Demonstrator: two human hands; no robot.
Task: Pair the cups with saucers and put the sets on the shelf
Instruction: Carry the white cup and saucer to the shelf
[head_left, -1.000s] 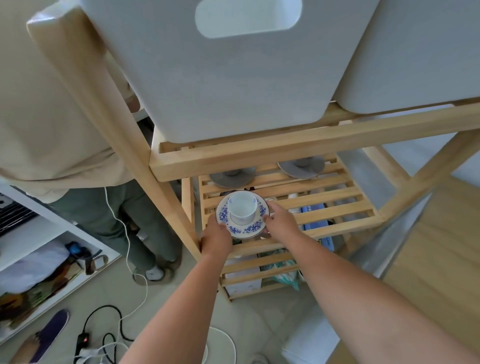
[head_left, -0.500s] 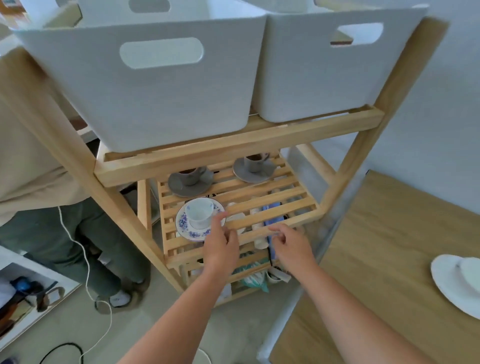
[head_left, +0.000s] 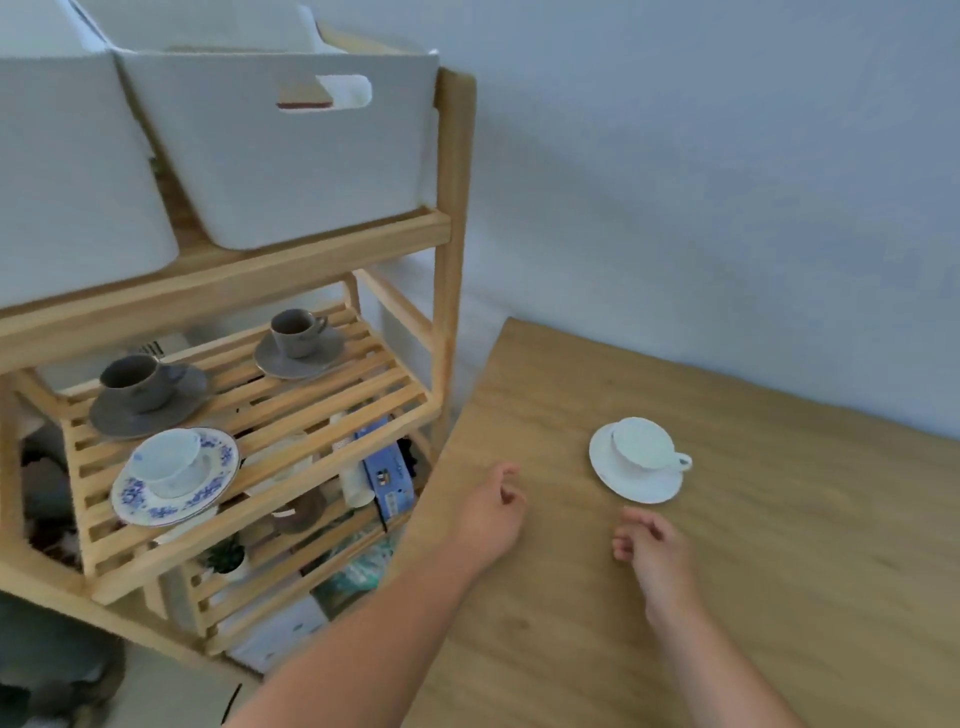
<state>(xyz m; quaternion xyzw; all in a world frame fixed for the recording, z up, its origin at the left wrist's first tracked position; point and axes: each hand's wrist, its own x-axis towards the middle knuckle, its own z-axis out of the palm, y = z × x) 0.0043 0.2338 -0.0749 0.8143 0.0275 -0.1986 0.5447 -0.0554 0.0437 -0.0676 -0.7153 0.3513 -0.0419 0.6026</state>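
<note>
On the wooden shelf's slatted middle tier (head_left: 332, 410) stand three sets: a white cup (head_left: 166, 460) on a blue-patterned saucer (head_left: 208, 499) at the front, a dark grey cup on its saucer (head_left: 148, 400) behind it, and a lighter grey cup and saucer (head_left: 298, 343) at the back right. A white cup (head_left: 644, 444) sits on a white saucer (head_left: 644, 486) on the wooden table (head_left: 779, 545). My left hand (head_left: 493, 512) and my right hand (head_left: 657, 551) hover over the table just short of the white set, fingers loosely curled, holding nothing.
Two white bins (head_left: 291, 150) fill the shelf's top tier. Lower tiers hold a blue box (head_left: 387, 478), a small plant (head_left: 226, 558) and other clutter. The table's left edge lies close to the shelf post. A pale wall runs behind the table.
Both hands let go of the blue-patterned set on the shelf and swung right over the table. The view turned right, bringing the white cup and saucer into full sight.
</note>
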